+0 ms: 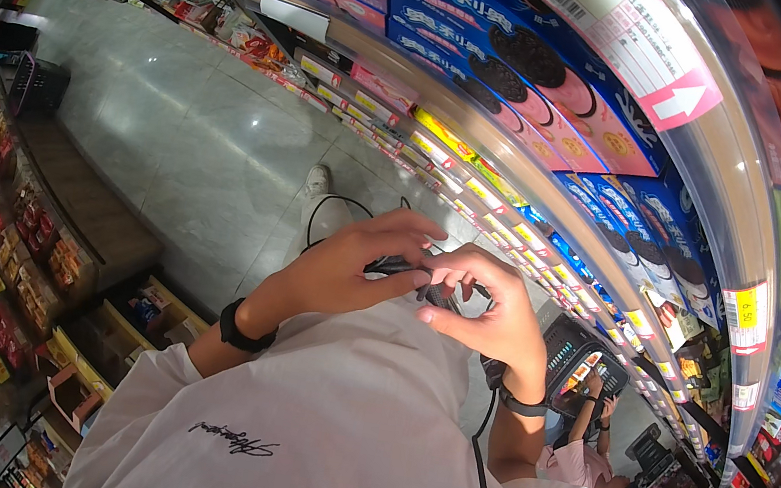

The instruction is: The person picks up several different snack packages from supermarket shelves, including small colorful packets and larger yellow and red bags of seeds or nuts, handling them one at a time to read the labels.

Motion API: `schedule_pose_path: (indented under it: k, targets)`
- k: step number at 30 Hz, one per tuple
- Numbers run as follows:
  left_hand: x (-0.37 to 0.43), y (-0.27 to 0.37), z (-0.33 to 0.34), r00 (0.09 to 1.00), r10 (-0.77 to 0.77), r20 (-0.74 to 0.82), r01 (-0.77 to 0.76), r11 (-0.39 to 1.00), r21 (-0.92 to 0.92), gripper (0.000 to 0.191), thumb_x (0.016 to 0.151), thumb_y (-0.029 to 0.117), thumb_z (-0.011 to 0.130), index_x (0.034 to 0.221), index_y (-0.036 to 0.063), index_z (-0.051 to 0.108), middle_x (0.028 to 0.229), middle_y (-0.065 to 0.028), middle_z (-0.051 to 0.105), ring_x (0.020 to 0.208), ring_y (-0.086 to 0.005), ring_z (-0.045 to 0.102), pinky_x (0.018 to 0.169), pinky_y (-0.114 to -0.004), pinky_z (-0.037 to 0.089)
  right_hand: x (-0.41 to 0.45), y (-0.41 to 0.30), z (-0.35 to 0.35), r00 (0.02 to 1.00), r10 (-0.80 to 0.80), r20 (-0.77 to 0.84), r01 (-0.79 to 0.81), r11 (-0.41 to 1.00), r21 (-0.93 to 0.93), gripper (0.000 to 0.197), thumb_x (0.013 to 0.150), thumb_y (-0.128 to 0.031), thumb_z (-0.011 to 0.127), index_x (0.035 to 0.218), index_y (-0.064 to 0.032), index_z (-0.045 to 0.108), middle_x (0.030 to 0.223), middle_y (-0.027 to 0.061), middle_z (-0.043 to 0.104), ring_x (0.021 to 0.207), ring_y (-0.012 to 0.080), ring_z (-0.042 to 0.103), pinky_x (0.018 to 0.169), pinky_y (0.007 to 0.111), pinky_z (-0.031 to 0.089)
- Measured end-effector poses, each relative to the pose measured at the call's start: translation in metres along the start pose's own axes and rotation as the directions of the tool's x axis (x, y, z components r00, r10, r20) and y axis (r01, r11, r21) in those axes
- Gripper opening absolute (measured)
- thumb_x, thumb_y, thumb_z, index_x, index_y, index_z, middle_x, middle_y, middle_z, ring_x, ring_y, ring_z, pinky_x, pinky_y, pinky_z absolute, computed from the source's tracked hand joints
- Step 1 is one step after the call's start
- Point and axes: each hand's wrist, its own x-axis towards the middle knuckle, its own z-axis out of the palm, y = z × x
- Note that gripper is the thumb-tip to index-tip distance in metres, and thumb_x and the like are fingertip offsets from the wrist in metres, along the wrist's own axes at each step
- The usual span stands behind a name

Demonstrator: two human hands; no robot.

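Note:
My left hand [350, 261] and my right hand [484, 300] are raised in front of my waist, their fingertips close together. A small dark item [423, 287] shows between the fingers; whether either hand grips it, I cannot tell. A dark patterned object [391, 265], partly hidden by my hands, lies below them. Each wrist wears a black band. A black cable [478, 469] runs down past my right forearm, and a thinner one curves beyond my left hand. Boxes of Oreo cookies [446, 21] stand on the store shelf ahead and to the right of my hands.
Shelf edges with price tags [745, 312] curve along the right. Packaged snacks [34, 221] fill racks at the left, near open cardboard boxes [73, 390]. A tiled floor [227, 121] runs between. At the lower right, another person [585, 459] reaches into a black basket [580, 367].

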Motion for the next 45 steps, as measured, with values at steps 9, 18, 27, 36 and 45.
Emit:
schedule_pose_path:
  k: [9, 18, 27, 36, 45]
  targets:
    - [-0.002, 0.001, 0.014, 1.000, -0.014, -0.006, 0.014, 1.000, -0.003, 0.011, 0.091, 0.008, 0.073, 0.097, 0.0002, 0.068, 0.127, -0.0122, 0.063, 0.111, -0.0278, 0.064, 0.093, -0.037, 0.051, -0.015, 0.005, 0.009, 0.992, -0.011, -0.128, 0.004, 0.999, -0.051, 0.042, 0.070, -0.008, 0.090, 0.108, -0.0067, 0.072, 0.092, 0.0017, 0.065, 0.072, 0.0124, 0.054, 0.065, 0.028, 0.046]
    - [0.002, 0.002, 0.034, 1.000, -0.012, 0.013, 0.012, 1.000, 0.007, 0.012, 0.090, 0.008, 0.074, 0.095, -0.0001, 0.067, 0.127, -0.0128, 0.063, 0.110, -0.0282, 0.064, 0.093, -0.037, 0.050, -0.033, 0.010, 0.003, 0.972, -0.112, -0.207, 0.091, 0.990, -0.107, 0.037, 0.068, -0.006, 0.090, 0.102, -0.0048, 0.074, 0.086, 0.0028, 0.065, 0.071, 0.0132, 0.055, 0.065, 0.029, 0.047]
    - [0.002, 0.013, 0.041, 0.999, -0.012, 0.049, 0.015, 0.998, -0.064, 0.015, 0.095, 0.010, 0.068, 0.106, -0.0003, 0.067, 0.129, -0.0139, 0.062, 0.112, -0.0271, 0.062, 0.096, -0.038, 0.048, -0.051, 0.009, -0.005, 0.965, -0.120, -0.234, 0.092, 0.988, -0.128, 0.038, 0.067, -0.006, 0.090, 0.101, -0.0052, 0.075, 0.089, 0.0036, 0.067, 0.071, 0.0119, 0.057, 0.062, 0.027, 0.045]
    - [0.004, 0.013, 0.040, 0.998, -0.016, 0.053, 0.017, 0.999, -0.030, 0.018, 0.097, 0.008, 0.060, 0.110, -0.0005, 0.068, 0.132, -0.0178, 0.064, 0.121, -0.0314, 0.061, 0.103, -0.041, 0.046, -0.077, -0.004, -0.048, 0.919, -0.188, -0.346, 0.159, 0.981, -0.111, 0.045, 0.067, -0.007, 0.091, 0.108, -0.0016, 0.074, 0.098, 0.0072, 0.070, 0.076, 0.0107, 0.061, 0.065, 0.025, 0.046]
    - [0.002, 0.024, 0.055, 0.988, -0.140, 0.066, 0.138, 0.990, 0.040, 0.021, 0.092, -0.001, 0.066, 0.074, -0.0006, 0.055, 0.117, -0.0133, 0.071, 0.108, -0.0265, 0.065, 0.092, -0.037, 0.050, -0.104, -0.020, -0.064, 0.882, -0.154, -0.445, 0.115, 0.987, -0.113, 0.044, 0.068, -0.010, 0.094, 0.108, -0.0037, 0.076, 0.093, 0.0047, 0.069, 0.075, 0.0111, 0.062, 0.064, 0.025, 0.044]
